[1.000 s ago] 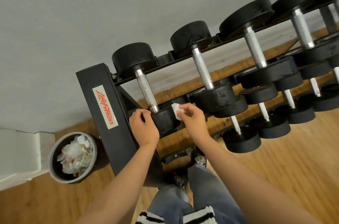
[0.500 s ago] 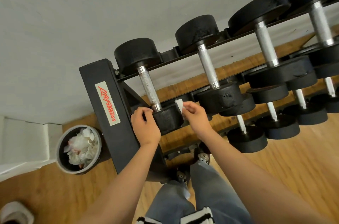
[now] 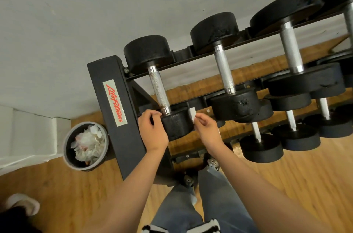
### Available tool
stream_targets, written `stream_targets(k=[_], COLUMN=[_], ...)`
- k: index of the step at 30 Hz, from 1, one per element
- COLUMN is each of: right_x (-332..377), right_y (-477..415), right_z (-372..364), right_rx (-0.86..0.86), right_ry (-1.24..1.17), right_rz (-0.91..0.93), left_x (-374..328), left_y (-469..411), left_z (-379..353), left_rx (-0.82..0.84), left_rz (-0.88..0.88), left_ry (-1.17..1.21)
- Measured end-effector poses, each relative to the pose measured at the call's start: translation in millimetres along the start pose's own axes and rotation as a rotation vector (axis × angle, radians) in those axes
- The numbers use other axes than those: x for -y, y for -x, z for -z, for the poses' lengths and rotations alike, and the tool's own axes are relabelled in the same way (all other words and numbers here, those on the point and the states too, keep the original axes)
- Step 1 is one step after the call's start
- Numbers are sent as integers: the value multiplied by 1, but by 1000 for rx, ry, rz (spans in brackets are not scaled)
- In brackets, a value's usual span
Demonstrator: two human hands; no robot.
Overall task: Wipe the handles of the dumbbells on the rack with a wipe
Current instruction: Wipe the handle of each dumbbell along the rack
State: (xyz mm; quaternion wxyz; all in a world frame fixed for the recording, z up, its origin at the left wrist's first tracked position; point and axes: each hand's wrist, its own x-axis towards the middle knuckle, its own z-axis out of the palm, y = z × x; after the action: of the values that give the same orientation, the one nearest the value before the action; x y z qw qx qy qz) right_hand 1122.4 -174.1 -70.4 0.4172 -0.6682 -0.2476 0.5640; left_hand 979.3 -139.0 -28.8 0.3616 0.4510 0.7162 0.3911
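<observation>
**A:** Grey wall [image 3: 76, 13] above, wood floor [image 3: 305, 185] below. Where does the rack stand?

**B:** Against that wall. The black rack [image 3: 114, 118] runs from the middle of the view out toward 2 o'clock. Its end post carries a pale label [image 3: 114, 103] with red lettering.

**A:** Which weight is being handled?

**B:** It's the end dumbbell [image 3: 175, 124], first on the top row, right beside the post. It has two round black heads, rough and pitted, joined by a silver handle [image 3: 159, 89].

**A:** How does the handle look?

**B:** It's knurled along the middle and smooth and shiny at both collars. Brown, rust-like specks run down it, thickest toward the near end.

**A:** And the wipe?

**B:** The wipe [image 3: 192, 113] is a small white folded piece. It stands up at 3 o'clock of the near head, just beside it and off the handle. Whether it touches the head, I cannot tell.

**A:** The hands?

**B:** At 9 o'clock of the near head, the left grip [image 3: 152, 131] is curled over the rim, grasping the end dumbbell with fingertips close to the collar. The right grip [image 3: 207, 127] pinches the wipe between thumb and fingertips.

**A:** What else is around?

**B:** A next dumbbell [image 3: 223, 68] lies at 3 o'clock of the first, and its handle is cleaner. A smaller lower-row dumbbell [image 3: 261, 147] sits toward 4 o'clock. A round bin [image 3: 65, 148] stands on the floor at 8 o'clock, beside the post, holding crumpled white paper [image 3: 87, 145]. Jeans [image 3: 181, 213] show at 6 o'clock.
</observation>
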Motion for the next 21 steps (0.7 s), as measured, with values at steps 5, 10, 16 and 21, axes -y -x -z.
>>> stream_targets(k=[5,10,16,21], right_x=[12,20,-5,14], right_y=[-4,-8,19,6], right_z=[-3,-2,4,-3], right_rx=[13,61,-18,-14], right_ry=[-5,7,5,29], right_rz=[43,104,20,56], left_x=[1,0,0,-2], left_y=[0,1,1,1], left_z=[0,1,0,1], left_rx=[-1,-4,2,0], left_rz=[-11,-14,4,10], left_ry=[-7,-7,-5,2])
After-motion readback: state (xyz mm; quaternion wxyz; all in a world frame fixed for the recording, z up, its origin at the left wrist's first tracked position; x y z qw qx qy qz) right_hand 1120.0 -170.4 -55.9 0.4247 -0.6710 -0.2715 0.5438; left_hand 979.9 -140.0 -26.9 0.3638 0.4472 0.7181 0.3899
